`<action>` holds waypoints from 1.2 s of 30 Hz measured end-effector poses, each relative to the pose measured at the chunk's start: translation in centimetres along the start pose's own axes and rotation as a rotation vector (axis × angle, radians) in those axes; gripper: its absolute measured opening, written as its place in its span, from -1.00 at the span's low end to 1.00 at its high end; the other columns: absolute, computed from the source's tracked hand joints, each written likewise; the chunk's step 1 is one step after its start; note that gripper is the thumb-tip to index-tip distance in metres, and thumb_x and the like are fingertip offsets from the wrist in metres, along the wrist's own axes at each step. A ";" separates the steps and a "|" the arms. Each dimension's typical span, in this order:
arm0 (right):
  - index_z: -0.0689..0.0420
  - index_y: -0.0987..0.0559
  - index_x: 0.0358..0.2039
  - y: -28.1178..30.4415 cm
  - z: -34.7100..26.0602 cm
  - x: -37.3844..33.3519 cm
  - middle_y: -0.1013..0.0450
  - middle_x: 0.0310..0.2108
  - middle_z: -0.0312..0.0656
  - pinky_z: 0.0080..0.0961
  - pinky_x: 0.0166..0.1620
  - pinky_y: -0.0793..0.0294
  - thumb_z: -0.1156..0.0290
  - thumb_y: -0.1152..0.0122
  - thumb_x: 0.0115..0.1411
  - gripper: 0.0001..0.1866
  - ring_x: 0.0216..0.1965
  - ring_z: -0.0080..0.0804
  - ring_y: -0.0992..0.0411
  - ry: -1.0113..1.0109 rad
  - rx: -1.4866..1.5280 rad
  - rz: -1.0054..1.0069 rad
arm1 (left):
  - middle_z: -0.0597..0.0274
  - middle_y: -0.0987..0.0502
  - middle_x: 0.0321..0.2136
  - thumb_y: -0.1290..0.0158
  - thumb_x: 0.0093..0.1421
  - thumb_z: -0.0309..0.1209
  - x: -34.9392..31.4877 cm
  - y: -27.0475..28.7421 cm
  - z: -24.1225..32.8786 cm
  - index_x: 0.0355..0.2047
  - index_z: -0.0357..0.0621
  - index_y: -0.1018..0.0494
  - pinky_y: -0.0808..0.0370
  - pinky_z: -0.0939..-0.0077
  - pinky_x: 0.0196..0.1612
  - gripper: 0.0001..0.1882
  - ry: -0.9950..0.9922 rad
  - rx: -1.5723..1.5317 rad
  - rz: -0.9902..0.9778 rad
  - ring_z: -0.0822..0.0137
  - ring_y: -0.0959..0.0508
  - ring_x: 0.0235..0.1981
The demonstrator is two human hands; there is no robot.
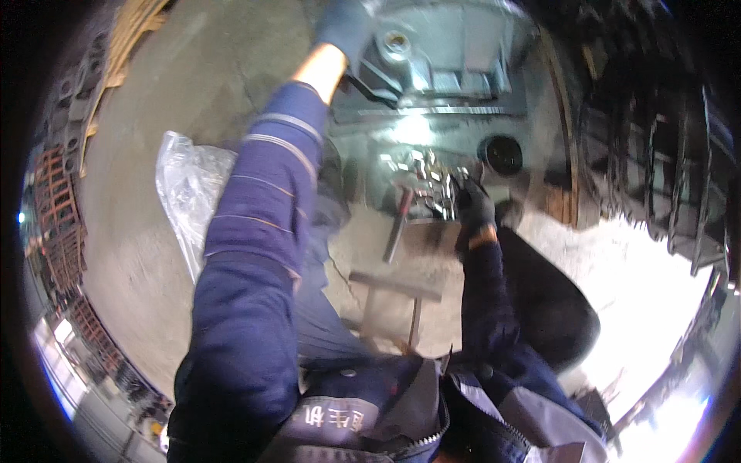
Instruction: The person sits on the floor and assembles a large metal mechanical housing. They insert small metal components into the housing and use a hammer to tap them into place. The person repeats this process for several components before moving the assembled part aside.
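Observation:
My left hand (344, 32), in a dark grey glove, reaches far forward beside a large grey metal housing (471, 35) with a round port. Its fingers are blurred and cut off by the top edge. In a dark glove, my right hand (476, 207) is down at a box of small shiny metal parts (436, 181). Its fingertips blend into the parts, so I cannot make out whether they grip one. At the box's left edge leans a hammer-like tool (398, 224) with a red and grey handle. A round black container (500, 154) stands to the right of the parts.
Clear plastic sheeting (189, 181) lies on the concrete floor at left. Close to my legs is a T-shaped metal frame (396, 286). Dark ribbed metal racks (656, 147) line the right side, with a wooden block (559, 204) nearby. Rust-coloured gridded parts (58, 201) stand far left.

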State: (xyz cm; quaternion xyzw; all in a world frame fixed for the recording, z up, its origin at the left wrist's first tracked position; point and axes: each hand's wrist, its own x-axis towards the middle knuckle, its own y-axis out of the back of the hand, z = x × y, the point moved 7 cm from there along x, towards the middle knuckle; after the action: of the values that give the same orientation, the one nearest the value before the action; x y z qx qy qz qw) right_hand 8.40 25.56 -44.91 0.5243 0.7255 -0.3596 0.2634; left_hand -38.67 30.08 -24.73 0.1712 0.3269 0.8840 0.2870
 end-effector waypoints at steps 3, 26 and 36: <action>0.11 -0.55 0.11 -6.7 -6.9 -6.5 -0.53 -0.24 -0.33 -0.59 -0.34 -0.43 0.34 -0.10 0.38 -0.67 -0.35 -0.58 -0.42 0.476 -0.366 -0.262 | -0.33 -0.59 -0.05 0.16 0.42 0.03 -0.1 1.4 2.7 -0.14 -0.28 -0.63 -0.49 -0.03 0.08 -0.40 -0.040 0.196 -0.167 -0.29 -0.58 0.00; 0.26 -0.55 -0.04 -31.4 -26.0 -10.9 -0.61 -0.18 -0.18 -0.53 -0.17 -0.65 0.69 -0.41 0.08 -0.60 -0.22 -0.50 -0.58 0.894 -0.513 -0.518 | -0.27 -0.61 -0.20 0.25 0.40 -0.14 -1.6 2.7 5.1 -0.27 -0.23 -0.62 -0.49 -0.06 -0.04 -0.50 -0.064 0.132 -0.213 -0.26 -0.62 -0.16; 0.25 -0.61 -0.06 -31.2 -25.8 -11.2 -0.60 -0.30 -0.25 -0.61 -0.29 -0.55 0.54 -0.39 0.09 -0.64 -0.37 -0.62 -0.52 1.106 -0.886 -0.435 | -0.23 -0.62 -0.04 0.11 0.39 0.00 -0.3 0.7 3.5 -0.05 -0.19 -0.63 -0.47 0.02 0.12 -0.47 -0.033 0.012 -0.224 -0.21 -0.58 0.04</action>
State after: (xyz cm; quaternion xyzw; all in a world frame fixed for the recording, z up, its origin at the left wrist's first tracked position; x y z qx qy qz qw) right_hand -17.90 33.77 -13.21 0.3178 0.9170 0.2392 -0.0307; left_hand -37.04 31.15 -21.77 0.1501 0.3443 0.8415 0.3883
